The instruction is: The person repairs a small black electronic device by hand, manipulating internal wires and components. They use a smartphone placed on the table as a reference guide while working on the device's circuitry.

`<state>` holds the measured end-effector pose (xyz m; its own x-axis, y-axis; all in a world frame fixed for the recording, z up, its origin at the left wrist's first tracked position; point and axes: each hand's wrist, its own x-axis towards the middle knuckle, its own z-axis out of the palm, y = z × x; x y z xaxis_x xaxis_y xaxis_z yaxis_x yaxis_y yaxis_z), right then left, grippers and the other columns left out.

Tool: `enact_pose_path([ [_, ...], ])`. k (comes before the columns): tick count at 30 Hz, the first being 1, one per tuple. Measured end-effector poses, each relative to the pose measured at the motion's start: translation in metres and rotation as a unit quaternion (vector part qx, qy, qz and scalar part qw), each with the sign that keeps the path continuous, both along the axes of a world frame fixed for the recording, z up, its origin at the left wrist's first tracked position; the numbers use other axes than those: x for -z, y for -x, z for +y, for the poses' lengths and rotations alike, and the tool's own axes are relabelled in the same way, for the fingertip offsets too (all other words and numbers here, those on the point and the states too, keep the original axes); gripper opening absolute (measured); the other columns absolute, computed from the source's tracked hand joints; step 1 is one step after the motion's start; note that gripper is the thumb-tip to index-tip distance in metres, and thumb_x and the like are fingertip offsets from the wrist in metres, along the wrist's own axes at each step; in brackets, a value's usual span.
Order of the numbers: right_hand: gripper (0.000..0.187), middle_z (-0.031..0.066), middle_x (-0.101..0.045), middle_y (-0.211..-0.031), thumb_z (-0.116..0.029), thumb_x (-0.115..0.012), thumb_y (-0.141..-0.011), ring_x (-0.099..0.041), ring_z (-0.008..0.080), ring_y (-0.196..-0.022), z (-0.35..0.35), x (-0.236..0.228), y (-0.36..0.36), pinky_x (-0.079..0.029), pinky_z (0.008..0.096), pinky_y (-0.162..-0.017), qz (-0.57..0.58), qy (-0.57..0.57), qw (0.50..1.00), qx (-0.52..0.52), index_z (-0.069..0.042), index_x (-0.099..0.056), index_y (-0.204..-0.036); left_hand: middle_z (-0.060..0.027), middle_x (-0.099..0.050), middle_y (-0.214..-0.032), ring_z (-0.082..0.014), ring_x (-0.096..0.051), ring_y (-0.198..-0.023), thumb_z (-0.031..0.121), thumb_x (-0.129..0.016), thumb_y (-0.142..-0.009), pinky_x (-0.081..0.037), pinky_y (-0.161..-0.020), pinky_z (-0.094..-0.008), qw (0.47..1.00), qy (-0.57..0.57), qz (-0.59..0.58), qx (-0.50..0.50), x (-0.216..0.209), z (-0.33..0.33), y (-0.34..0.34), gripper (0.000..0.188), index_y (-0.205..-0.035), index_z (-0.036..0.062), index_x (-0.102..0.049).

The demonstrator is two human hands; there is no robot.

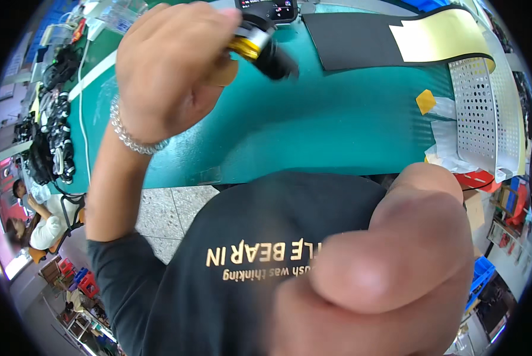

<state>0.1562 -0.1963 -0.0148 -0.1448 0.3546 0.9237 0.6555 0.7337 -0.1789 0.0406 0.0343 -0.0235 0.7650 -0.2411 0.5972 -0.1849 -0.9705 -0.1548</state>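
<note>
At the upper left, my left hand point(174, 65) is closed around a black cylindrical piece point(272, 56) with a shiny yellow band. Its dark end points toward the right and is blurred; the rest is hidden behind my fingers. A beaded bracelet point(126, 127) circles that wrist. My right hand point(390, 267) looms large and blurred at the lower right, very close to the camera, with its fingers curled in. Whatever it may hold is hidden. Beneath the left hand spreads a green work mat point(313, 136).
A phone point(272, 9) lies at the far edge. Right of it is a black sheet point(355, 38) with a pale yellow piece point(438, 35). A perforated metal tray point(473, 113) stands at the right. Bundled black cables point(55, 136) hang at the left, near another person point(46, 231).
</note>
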Motion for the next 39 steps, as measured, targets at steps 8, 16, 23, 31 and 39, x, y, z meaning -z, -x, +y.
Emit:
enact_pose_path([
  [8, 0.009, 0.01, -0.053, -0.082, -0.009, -0.057, -0.077, -0.051, 0.0208, -0.072, -0.04, -0.018, 0.001, -0.04, 0.0289, -0.064, -0.008, -0.056, 0.997, 0.048, -0.001, -0.055, -0.078, -0.0139, -0.057, -0.071, -0.0286, -0.054, -0.058, -0.009, -0.064, -0.062, -0.044, -0.053, -0.0354, 0.983, -0.152, 0.029, 0.1, -0.06, -0.005, -0.011, 0.047, -0.108, -0.0043, -0.054],
  [16, 0.01, 0.0098, -0.052, -0.081, -0.012, -0.055, -0.076, -0.049, 0.0206, -0.071, -0.069, -0.014, 0.015, -0.038, 0.0282, -0.061, -0.026, -0.107, 0.993, 0.051, -0.003, -0.054, -0.072, -0.0125, -0.058, -0.07, -0.0264, -0.056, -0.063, -0.01, -0.063, -0.062, -0.045, -0.056, -0.0336, 0.978, -0.174, -0.008, 0.115, -0.074, -0.025, -0.031, 0.039, -0.1, -0.0033, -0.06],
  [23, 0.015, 0.0115, -0.053, -0.091, -0.008, -0.059, -0.073, -0.051, 0.0222, -0.08, -0.012, 0.003, -0.041, -0.04, 0.0295, -0.068, 0.073, -0.089, 0.967, 0.225, 0.0, -0.054, -0.086, -0.0097, -0.056, -0.07, -0.0223, -0.052, -0.055, -0.005, -0.065, -0.061, -0.041, -0.05, -0.0327, 0.971, -0.163, -0.056, 0.169, -0.07, -0.023, -0.038, 0.041, -0.101, -0.0014, -0.058],
  [31, 0.054, 0.0087, -0.056, -0.107, 0.002, -0.07, -0.066, -0.054, 0.0182, -0.098, -0.006, 0.017, -0.054, -0.042, 0.0292, -0.085, 0.17, 0.222, 0.949, 0.147, -0.001, -0.05, -0.116, -0.0091, -0.054, -0.072, -0.0244, -0.05, -0.056, -0.001, -0.065, -0.065, -0.038, -0.048, -0.0342, 0.966, 0.039, -0.073, 0.244, -0.025, -0.063, -0.059, 0.045, -0.109, 0.001, -0.052],
  [39, 0.013, 0.0063, -0.056, -0.077, -0.003, -0.054, -0.084, -0.057, 0.0141, -0.066, -0.072, 0.032, -0.067, -0.044, 0.0283, -0.06, 0.339, 0.365, 0.851, 0.165, -0.002, -0.05, -0.097, -0.0089, -0.051, -0.098, -0.0141, -0.05, -0.08, 0.001, -0.069, -0.072, -0.042, -0.068, -0.026, 0.857, 0.485, 0.054, 0.164, 0.045, -0.147, -0.093, 0.047, -0.114, 0.0015, -0.048],
])
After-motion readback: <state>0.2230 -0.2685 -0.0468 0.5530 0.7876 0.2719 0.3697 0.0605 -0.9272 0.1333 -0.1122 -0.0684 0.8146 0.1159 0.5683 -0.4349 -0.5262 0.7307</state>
